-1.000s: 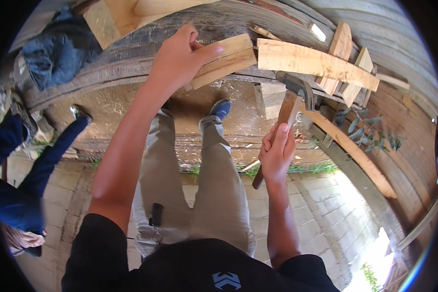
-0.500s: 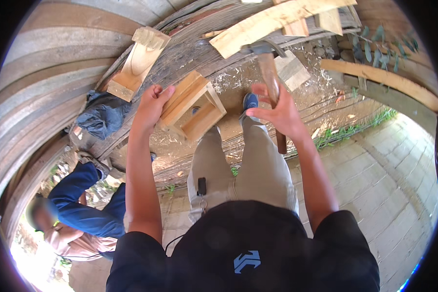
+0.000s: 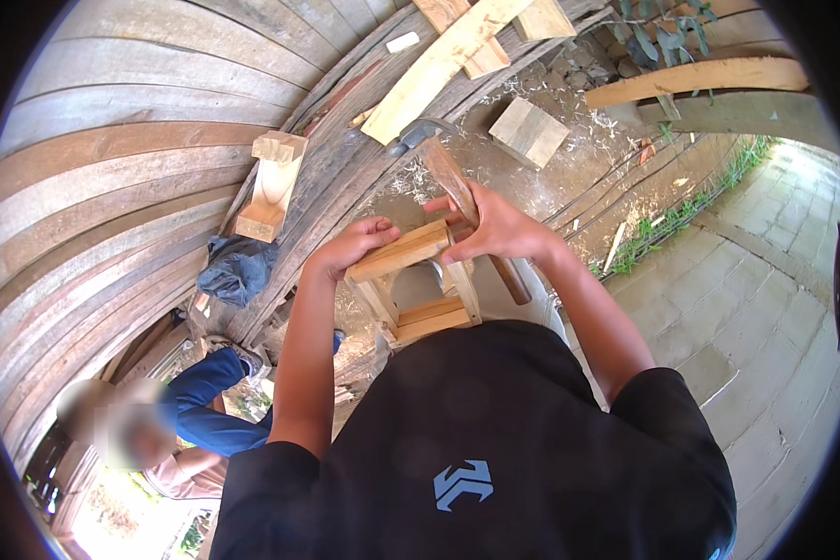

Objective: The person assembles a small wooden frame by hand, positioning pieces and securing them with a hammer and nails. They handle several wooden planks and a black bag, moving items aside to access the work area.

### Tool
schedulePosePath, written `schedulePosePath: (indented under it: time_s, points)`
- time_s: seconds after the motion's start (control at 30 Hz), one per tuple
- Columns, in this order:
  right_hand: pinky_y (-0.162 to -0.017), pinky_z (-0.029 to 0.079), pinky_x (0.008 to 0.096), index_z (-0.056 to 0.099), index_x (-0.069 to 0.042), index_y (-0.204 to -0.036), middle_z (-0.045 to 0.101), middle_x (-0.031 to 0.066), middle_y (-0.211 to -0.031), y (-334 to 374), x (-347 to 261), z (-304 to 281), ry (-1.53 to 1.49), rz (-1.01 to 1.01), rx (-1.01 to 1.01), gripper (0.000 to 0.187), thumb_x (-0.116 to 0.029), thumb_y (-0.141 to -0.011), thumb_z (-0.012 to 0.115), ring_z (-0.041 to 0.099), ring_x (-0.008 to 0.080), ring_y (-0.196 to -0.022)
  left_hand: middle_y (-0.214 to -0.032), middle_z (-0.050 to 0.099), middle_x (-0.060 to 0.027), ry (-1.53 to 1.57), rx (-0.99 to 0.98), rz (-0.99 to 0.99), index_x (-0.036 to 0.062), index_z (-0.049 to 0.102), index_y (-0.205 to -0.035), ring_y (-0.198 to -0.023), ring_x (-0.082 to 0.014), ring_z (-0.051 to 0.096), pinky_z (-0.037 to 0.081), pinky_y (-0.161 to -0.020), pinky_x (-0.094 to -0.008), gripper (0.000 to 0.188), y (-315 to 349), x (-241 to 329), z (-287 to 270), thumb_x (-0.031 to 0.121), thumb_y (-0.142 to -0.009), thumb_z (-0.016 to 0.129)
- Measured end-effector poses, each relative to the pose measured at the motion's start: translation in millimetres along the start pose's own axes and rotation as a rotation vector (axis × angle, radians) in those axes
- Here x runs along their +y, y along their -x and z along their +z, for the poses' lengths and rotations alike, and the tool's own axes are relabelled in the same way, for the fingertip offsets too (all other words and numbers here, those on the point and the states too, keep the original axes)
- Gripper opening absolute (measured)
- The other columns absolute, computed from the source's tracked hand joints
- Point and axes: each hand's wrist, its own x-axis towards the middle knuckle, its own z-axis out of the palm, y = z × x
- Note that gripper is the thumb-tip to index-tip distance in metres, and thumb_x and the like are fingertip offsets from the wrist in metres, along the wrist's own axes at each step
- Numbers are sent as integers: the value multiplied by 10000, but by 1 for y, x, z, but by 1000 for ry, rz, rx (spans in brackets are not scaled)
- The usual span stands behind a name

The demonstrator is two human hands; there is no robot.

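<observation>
An open rectangular wooden frame [image 3: 403, 254] of pale boards is held close in front of my body. My left hand [image 3: 350, 245] grips its far left corner, thumb along the top board. My right hand [image 3: 502, 226] holds a hammer [image 3: 455, 179] by its brown wooden handle, partway along. The handle's butt sticks out below the hand, and the dark metal head points away from me, near a pale plank. The right thumb and fingertips also reach the frame's far right corner; whether they press on it is hard to tell.
On the weathered bench lie a long pale plank [image 3: 429, 79], a notched wooden piece [image 3: 275, 191] and a dark plastic bag [image 3: 238, 271]. A wood block [image 3: 529, 133] rests on shaving-strewn ground. Another person in blue trousers [image 3: 217, 397] sits at lower left. Paving [image 3: 719, 308] runs along the right.
The frame has come nearer my body and turned. My right hand has moved left with the hammer and now meets the frame's corner. The whole view has shifted.
</observation>
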Motion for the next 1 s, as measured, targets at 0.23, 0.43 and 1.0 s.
schedulePosePath:
  time_s: [0.23, 0.43, 1.0]
  points:
    - [-1001, 467, 419, 281, 47, -1389, 467, 191, -1353, 26, 20, -1, 96, -7, 66, 1025, -145, -611, 920, 542, 304, -1193, -740, 561, -20, 299, -146, -99, 77, 542, -1020, -474, -93, 499, 445, -450, -264, 265, -13, -1, 11, 331, -961, 587]
    - [-992, 458, 394, 293, 81, -1356, 474, 244, -1329, 20, 24, -5, 116, 100, 142, 1053, -229, -581, 935, 541, 299, -1196, -744, 578, -45, 246, -66, -114, 61, 536, -973, -480, -109, 525, 494, -495, -276, 366, -16, 4, 17, 426, -958, 562]
    - [-611, 497, 289, 559, 23, -937, 629, 90, -857, 2, 31, -17, -109, 152, 292, 496, -189, -638, 892, 597, 129, -695, -1124, 527, -130, 676, 319, 332, 29, 358, -1150, -1013, -277, 621, 565, -825, -441, 486, 37, -51, 77, 361, -918, 625]
